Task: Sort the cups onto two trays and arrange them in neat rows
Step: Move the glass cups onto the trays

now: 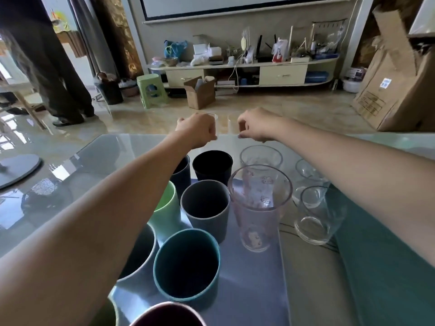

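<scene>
Cups crowded on a glass-topped table (98,156), both bare arms stretched over them toward the far edge. Left hand (200,130) curled round a small clear glass (213,116), only its rim showing past the knuckles. Right hand (256,124) just beside, fingers bent and pinched together; whether anything is held between them cannot be told. Opaque cups grouped on a blue-grey tray (254,274): black cup (212,164) at the far end, dark blue cup (182,172) beside it and partly hidden by the left forearm, grey cup (205,209) nearer, light green cup (164,212) to its left, teal cup (187,264) nearest, all upright. Tall printed clear tumbler (259,205) upright on the same tray, just right of the grey cup. Clear glass (260,157) behind it. More clear glasses on the right, one (315,215) tilted against its neighbour, near a teal tray (388,267). Person in dark trousers (54,67) standing at far left on the tiled floor.
</scene>
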Motion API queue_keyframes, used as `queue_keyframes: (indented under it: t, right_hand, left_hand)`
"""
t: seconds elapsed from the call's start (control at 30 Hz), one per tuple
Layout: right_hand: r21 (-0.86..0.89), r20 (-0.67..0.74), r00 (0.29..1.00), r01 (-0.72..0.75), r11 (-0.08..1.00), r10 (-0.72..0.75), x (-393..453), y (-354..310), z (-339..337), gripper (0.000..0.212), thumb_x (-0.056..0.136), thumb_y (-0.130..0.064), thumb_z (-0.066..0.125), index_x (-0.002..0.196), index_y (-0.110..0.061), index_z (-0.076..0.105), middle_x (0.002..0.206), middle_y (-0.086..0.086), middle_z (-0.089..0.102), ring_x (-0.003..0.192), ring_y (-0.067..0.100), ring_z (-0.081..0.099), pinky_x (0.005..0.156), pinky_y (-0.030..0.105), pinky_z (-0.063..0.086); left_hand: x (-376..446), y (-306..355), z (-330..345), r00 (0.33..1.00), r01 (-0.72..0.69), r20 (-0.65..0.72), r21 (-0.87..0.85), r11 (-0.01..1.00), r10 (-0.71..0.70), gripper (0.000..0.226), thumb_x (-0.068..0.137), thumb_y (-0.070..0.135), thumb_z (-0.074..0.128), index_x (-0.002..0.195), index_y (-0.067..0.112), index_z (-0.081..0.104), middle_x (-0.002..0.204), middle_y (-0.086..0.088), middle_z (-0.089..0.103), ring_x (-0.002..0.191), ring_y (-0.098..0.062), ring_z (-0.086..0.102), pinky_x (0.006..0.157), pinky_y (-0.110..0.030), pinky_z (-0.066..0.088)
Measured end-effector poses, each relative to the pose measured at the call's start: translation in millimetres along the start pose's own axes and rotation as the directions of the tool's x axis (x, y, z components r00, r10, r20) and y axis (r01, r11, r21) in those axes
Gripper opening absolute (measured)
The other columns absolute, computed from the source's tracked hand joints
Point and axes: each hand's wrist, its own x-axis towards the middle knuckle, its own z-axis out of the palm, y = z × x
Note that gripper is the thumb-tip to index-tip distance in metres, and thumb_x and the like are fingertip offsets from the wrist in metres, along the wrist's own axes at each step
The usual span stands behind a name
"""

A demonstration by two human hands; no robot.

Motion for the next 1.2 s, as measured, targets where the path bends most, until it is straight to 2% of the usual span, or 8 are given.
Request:
queue_keyframes:
  t: [0.13, 0.23, 0.5, 0.63, 0.8, 0.97, 1.13, 1.2]
  right_hand:
    - [0.033, -0.131, 0.991, -0.002, 0.999, 0.006, 1, 0, 9, 0.014, 0.09, -0.012, 0.058, 0.078, -0.015, 0.054, 0.075, -0.004, 0.053, 0.062, 0.01, 0.048, 0.053, 0.025, 0.032]
    - [0.059, -0.27, 0.963, 0.005, 0.998, 0.011, -8, -3, 1, 0.016, 0.091, -0.007, 0.054, 0.077, -0.013, 0.051, 0.079, -0.001, 0.054, 0.072, 0.018, 0.052, 0.061, 0.028, 0.037]
    - [-0.047, -0.486, 0.872, 0.036, 0.998, -0.054, -87, -14, -64, 0.014, 0.094, -0.01, 0.049, 0.081, -0.012, 0.05, 0.081, 0.004, 0.049, 0.067, 0.021, 0.05, 0.057, 0.032, 0.04]
    - [-0.095, -0.567, 0.819, 0.043, 0.995, -0.089, -149, -12, -86, 0.01, 0.094, -0.013, 0.051, 0.094, -0.006, 0.06, 0.076, 0.004, 0.049, 0.065, 0.023, 0.054, 0.054, 0.029, 0.04]
    - [-0.059, -0.571, 0.816, 0.065, 0.996, -0.087, -232, -9, -104, 0.01, 0.091, -0.013, 0.054, 0.092, -0.005, 0.059, 0.081, 0.01, 0.063, 0.07, 0.021, 0.059, 0.06, 0.03, 0.049]
    - [0.043, -0.55, 0.835, 0.052, 0.998, -0.02, -305, -2, -97, 0.008, 0.089, -0.016, 0.06, 0.085, -0.009, 0.059, 0.071, 0.001, 0.059, 0.058, 0.012, 0.054, 0.052, 0.022, 0.043]
    - [0.177, -0.524, 0.85, 0.05, 0.983, 0.051, -355, 1, -59, 0.017, 0.085, -0.016, 0.065, 0.072, -0.019, 0.054, 0.06, -0.019, 0.047, 0.056, -0.005, 0.047, 0.048, 0.014, 0.03]
    - [0.184, -0.478, 0.878, 0.052, 0.982, 0.043, -365, 1, -45, 0.014, 0.085, -0.018, 0.066, 0.075, -0.019, 0.056, 0.062, -0.017, 0.049, 0.059, -0.001, 0.049, 0.051, 0.016, 0.032]
  left_hand:
    - [-5, 1, 8, 0.996, 0.019, -0.09, -0.103, 0.994, -0.028, 0.008, 0.088, 0.011, 0.059, 0.082, 0.012, 0.054, 0.103, -0.01, 0.065, 0.095, -0.029, 0.058, 0.074, -0.037, 0.045]
    - [-14, -1, 3, 0.983, 0.0, -0.185, -0.09, 0.996, -0.017, 0.014, 0.089, 0.013, 0.056, 0.077, 0.017, 0.051, 0.099, -0.006, 0.062, 0.093, -0.027, 0.055, 0.074, -0.033, 0.037]
    - [-59, 25, -89, 0.926, -0.044, -0.373, 0.025, 0.999, 0.05, 0.007, 0.089, 0.019, 0.055, 0.082, 0.017, 0.057, 0.106, -0.005, 0.062, 0.105, -0.027, 0.053, 0.088, -0.04, 0.036]
    - [-102, 48, -151, 0.891, -0.043, -0.453, 0.006, 0.999, 0.041, 0.01, 0.088, 0.019, 0.053, 0.079, 0.022, 0.055, 0.091, -0.002, 0.055, 0.084, -0.025, 0.052, 0.071, -0.034, 0.036]
    - [-166, 80, -205, 0.902, -0.13, -0.424, -0.077, 0.988, 0.086, 0.011, 0.085, 0.02, 0.053, 0.077, 0.019, 0.06, 0.081, 0.008, 0.059, 0.069, -0.015, 0.051, 0.073, -0.031, 0.04]
    - [-226, 104, -224, 0.916, -0.22, -0.352, -0.043, 0.975, 0.191, 0.019, 0.085, 0.023, 0.058, 0.067, 0.026, 0.054, 0.068, 0.02, 0.048, 0.062, 0.004, 0.042, 0.056, -0.024, 0.032]
    - [-265, 118, -202, 0.932, -0.316, -0.228, -0.134, 0.939, 0.281, 0.016, 0.085, 0.023, 0.06, 0.071, 0.028, 0.055, 0.087, 0.011, 0.065, 0.085, -0.01, 0.061, 0.081, -0.032, 0.05]
    - [-272, 123, -186, 0.935, -0.318, -0.202, -0.11, 0.942, 0.292, 0.022, 0.085, 0.026, 0.062, 0.067, 0.03, 0.05, 0.079, 0.015, 0.062, 0.079, -0.003, 0.056, 0.077, -0.029, 0.046]
